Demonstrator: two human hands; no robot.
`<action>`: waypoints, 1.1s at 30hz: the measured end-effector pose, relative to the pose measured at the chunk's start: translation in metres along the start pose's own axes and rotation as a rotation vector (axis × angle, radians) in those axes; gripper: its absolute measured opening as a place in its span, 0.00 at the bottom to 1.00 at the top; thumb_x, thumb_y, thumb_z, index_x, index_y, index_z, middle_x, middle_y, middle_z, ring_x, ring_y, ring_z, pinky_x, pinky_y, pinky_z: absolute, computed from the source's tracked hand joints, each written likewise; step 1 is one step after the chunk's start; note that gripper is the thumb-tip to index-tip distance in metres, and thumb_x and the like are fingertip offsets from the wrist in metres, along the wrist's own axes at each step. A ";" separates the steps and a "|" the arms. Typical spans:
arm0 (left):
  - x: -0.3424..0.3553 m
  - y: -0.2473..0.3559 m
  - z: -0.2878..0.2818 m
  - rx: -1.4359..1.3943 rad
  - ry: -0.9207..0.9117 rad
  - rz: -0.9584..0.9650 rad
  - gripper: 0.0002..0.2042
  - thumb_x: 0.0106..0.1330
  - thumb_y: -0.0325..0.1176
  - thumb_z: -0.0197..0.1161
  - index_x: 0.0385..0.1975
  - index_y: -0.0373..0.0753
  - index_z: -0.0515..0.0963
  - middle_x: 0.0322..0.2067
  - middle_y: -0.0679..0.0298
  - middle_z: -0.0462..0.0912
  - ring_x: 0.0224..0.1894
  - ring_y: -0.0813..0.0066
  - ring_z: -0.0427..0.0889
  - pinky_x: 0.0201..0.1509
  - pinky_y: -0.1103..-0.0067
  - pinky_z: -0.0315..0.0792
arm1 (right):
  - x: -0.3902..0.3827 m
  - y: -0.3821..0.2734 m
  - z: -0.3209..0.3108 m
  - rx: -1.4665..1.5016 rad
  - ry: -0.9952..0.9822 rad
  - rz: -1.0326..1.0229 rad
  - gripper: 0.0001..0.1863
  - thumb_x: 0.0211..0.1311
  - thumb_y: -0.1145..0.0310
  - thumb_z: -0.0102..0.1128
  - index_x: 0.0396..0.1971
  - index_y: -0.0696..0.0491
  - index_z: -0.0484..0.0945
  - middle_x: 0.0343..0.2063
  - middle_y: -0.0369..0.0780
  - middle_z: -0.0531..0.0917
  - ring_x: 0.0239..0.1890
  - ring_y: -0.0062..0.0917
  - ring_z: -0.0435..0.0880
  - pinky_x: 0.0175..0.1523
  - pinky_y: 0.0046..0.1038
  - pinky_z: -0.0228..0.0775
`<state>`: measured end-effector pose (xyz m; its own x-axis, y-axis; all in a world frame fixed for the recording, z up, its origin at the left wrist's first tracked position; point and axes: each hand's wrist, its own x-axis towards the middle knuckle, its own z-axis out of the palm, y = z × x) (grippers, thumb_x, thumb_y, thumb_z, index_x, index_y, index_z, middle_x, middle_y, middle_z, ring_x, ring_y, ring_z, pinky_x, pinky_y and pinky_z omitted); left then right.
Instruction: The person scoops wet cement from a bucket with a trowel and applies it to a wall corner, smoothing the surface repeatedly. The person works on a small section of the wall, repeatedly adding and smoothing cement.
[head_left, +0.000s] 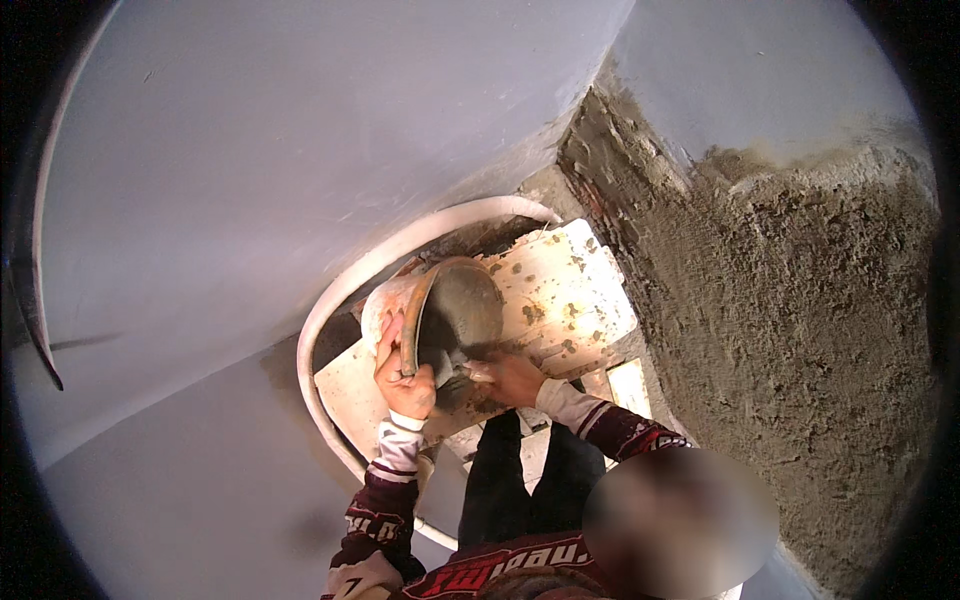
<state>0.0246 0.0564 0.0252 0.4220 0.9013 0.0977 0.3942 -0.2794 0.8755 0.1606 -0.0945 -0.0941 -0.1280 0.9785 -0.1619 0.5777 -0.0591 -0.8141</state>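
Observation:
A round bucket [472, 298] tips toward my right, with wet grey mortar inside and on its walls. My left hand [405, 385] is closed on its near rim, fingers spread along the outer wall and the thumb side at the edge. At the bucket's mouth my right hand [512, 379] is closed around the handle end of a trowel. The trowel's pale blade [438, 364] reaches into the near part of the bucket, beside my left hand; its handle is mostly hidden by my fingers.
Under the bucket lies a pale board [590, 270] spotted with mortar. A thick whitish pipe [345, 285] curves around its far and left sides. Smooth grey wall [330, 120] rises beyond; rough fresh mortar [800, 300] covers the right wall. My dark-trousered legs [495, 480] stand near.

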 end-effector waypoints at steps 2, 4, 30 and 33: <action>0.000 0.003 0.003 -0.016 -0.005 0.002 0.16 0.40 0.17 0.50 0.31 0.27 0.80 0.59 0.49 0.74 0.69 0.49 0.63 0.72 0.62 0.52 | -0.007 0.005 0.005 0.065 0.016 0.027 0.27 0.60 0.55 0.58 0.61 0.41 0.73 0.52 0.45 0.80 0.49 0.42 0.81 0.51 0.42 0.75; 0.002 0.003 0.001 -0.027 0.017 -0.002 0.17 0.41 0.18 0.50 0.33 0.27 0.80 0.60 0.50 0.74 0.69 0.50 0.62 0.72 0.63 0.51 | -0.009 0.004 0.001 0.117 -0.028 0.123 0.26 0.62 0.54 0.57 0.60 0.43 0.74 0.54 0.44 0.80 0.50 0.42 0.81 0.53 0.42 0.74; 0.025 -0.002 0.001 -0.088 0.187 -0.159 0.27 0.42 0.16 0.50 0.48 0.26 0.79 0.60 0.49 0.73 0.67 0.56 0.67 0.71 0.69 0.55 | -0.062 0.045 -0.047 0.126 0.429 0.251 0.24 0.57 0.63 0.68 0.53 0.53 0.79 0.37 0.45 0.85 0.20 0.30 0.82 0.47 0.35 0.77; 0.027 0.004 0.005 -0.065 0.180 -0.141 0.26 0.42 0.18 0.49 0.46 0.26 0.79 0.59 0.49 0.74 0.63 0.57 0.70 0.68 0.73 0.58 | -0.069 0.056 -0.067 0.164 0.581 0.391 0.24 0.59 0.63 0.67 0.55 0.57 0.77 0.38 0.46 0.84 0.18 0.21 0.77 0.45 0.30 0.75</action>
<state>0.0414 0.0780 0.0289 0.2118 0.9760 0.0500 0.3830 -0.1299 0.9146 0.2563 -0.1522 -0.0911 0.5394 0.8241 -0.1730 0.3589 -0.4109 -0.8381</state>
